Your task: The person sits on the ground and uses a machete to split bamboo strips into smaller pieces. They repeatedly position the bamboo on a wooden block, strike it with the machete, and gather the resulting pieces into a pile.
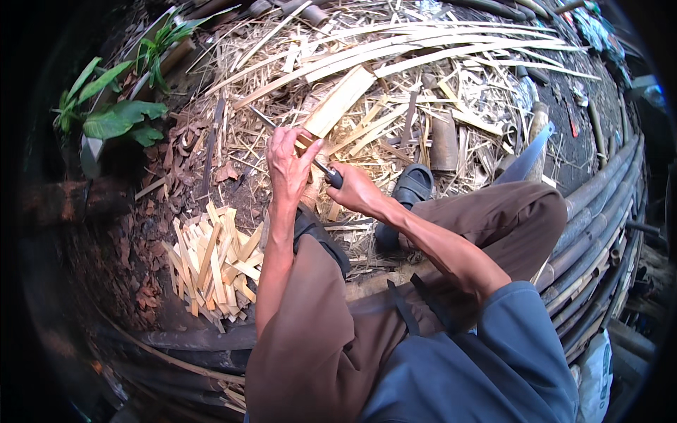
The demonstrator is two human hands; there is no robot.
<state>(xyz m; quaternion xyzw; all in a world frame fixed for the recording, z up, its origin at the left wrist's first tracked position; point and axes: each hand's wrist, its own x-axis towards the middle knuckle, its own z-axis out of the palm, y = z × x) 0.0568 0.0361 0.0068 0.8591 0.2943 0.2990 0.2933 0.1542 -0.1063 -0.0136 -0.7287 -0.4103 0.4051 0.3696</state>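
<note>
My left hand (288, 161) is closed at the near end of a wide, pale split bamboo piece (342, 102), thumb and fingers on either side of the blade. My right hand (357, 190) grips the dark handle of a long knife (323, 168). Its narrow blade runs up and left beneath my left hand, and the tip shows beyond the fingers. Part of the blade and the bamboo's near end are hidden by my left hand. Below my left wrist, beside my foot, lies a heap of short pale bamboo strips (217, 262).
Long pale strips (423, 44) lie across the shavings ahead. A bamboo section (443, 141) and a saw blade (527, 155) are to the right of my sandal (413, 185). Bamboo poles (599, 194) edge the right side; a green plant (120, 120) grows at far left.
</note>
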